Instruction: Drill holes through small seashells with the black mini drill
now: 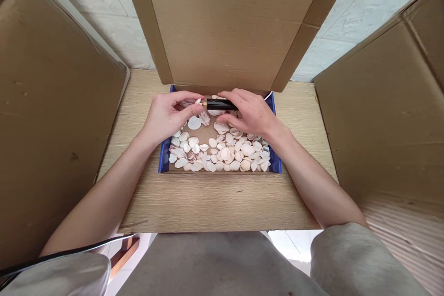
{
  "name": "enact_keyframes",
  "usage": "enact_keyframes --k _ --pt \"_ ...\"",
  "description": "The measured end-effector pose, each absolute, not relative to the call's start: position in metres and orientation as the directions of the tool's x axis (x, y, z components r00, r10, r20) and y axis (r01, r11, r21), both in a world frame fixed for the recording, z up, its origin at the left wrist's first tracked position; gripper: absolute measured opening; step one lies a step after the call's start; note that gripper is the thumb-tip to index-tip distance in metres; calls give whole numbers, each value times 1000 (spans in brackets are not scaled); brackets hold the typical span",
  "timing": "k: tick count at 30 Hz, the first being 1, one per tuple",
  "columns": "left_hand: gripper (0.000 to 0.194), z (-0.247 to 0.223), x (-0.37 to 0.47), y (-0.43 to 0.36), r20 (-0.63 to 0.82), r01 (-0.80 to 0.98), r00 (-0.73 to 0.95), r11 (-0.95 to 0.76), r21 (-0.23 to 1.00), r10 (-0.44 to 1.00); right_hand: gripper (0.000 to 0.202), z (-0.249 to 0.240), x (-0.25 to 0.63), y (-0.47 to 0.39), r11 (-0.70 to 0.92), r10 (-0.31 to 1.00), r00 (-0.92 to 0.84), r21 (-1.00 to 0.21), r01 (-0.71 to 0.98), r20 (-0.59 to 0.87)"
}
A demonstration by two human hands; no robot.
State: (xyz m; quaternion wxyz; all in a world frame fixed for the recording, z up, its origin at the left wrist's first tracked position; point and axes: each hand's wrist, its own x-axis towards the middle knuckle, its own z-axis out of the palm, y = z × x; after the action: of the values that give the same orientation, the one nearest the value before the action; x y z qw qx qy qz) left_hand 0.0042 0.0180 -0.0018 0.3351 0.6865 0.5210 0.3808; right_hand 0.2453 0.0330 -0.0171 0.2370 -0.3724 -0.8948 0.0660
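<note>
My left hand (pixel 180 111) pinches a small white seashell (pixel 198 101) between thumb and fingers, right at the brass tip of a black mini drill (pixel 220 104). That drill lies level in the grip of my right hand (pixel 246 111), whose fingers close around its barrel. Whether the tip is inside the shell, I cannot tell. Under both hands is a shallow blue-sided cardboard box (pixel 275 159), its front half strewn with many pale shells (pixel 225 153). A flat, round white shell with small dots (pixel 194 123) and a long pinkish shell piece (pixel 204 117) lie beneath my left hand.
The box's tall cardboard lid (pixel 236 23) stands raised at the back. Large cardboard panels flank the wooden table (pixel 215 203) on the left (pixel 58 78) and right (pixel 378 101). A white cable (pixel 268 95) shows at the box's back right corner.
</note>
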Motion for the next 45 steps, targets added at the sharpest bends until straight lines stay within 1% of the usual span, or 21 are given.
enact_keyframes --k 2,6,8,13,17,19,22,26,30,35,38,42,45 --pt "31 -2 4 18 171 460 165 -229 858 971 59 -17 245 33 721 691 -617 -303 623 375" --pt "33 -3 3 18 172 462 163 -229 857 972 40 -18 245 33 712 699 -606 -290 639 380" --pt "33 -3 3 18 169 454 157 -223 863 973 35 -18 245 34 700 707 -588 -275 659 392" --pt "34 -5 4 19 143 387 119 -178 905 983 32 -18 245 34 692 697 -557 -222 686 451" --pt "32 -6 6 21 143 334 34 -146 931 989 27 -17 245 34 679 704 -531 -228 698 471" --pt "31 -6 6 21 151 318 11 -147 937 988 28 -16 246 34 681 701 -529 -229 696 478" --pt "29 -6 6 21 167 326 26 -166 931 986 31 -15 246 33 668 706 -518 -213 713 483" --pt "27 -5 5 21 172 341 54 -180 923 984 39 -14 246 32 610 750 -464 -222 761 472" --pt "29 -6 5 21 154 335 66 -167 927 986 44 -14 245 33 557 794 -430 -232 798 429" --pt "30 -6 4 21 147 314 75 -163 935 986 44 -17 246 34 552 806 -442 -232 801 393" --pt "30 -6 4 20 146 325 73 -162 932 987 40 -19 247 34 556 806 -450 -232 798 385" --pt "31 -4 5 20 137 330 54 -147 933 989 31 -20 247 35 587 778 -463 -227 777 424" --pt "33 -3 6 21 128 291 28 -130 948 991 36 -17 246 35 624 737 -474 -216 751 482"
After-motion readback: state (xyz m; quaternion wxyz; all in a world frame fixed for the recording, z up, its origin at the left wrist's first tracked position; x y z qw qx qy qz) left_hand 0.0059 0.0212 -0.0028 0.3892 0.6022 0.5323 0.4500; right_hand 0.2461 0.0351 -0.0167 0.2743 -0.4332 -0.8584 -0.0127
